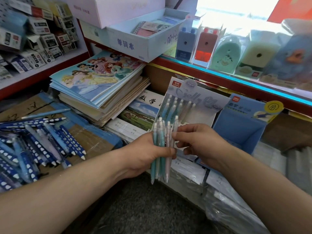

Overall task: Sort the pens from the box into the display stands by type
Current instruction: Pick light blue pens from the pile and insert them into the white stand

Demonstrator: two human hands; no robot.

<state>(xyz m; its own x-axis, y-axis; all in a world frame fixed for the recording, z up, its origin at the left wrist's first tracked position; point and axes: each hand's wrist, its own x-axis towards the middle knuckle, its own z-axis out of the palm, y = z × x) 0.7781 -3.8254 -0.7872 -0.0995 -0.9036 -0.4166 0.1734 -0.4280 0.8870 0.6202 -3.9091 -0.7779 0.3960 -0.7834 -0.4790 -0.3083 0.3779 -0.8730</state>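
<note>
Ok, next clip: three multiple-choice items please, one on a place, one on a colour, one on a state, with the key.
1. The blue Deli stand sits where from the Jelly stand? A) left B) right C) on top
2. The pens piled at far left are: A) red B) plain black C) dark blue with white spots
3. The left hand: A) hangs empty B) grips a bundle of pens C) presses on notebooks
Key: 1 B, it stands to the Jelly stand's right. 2 C, white spots show on blue barrels. 3 B, its fingers curl round the bundle while the right hand pinches one of its pens.
</note>
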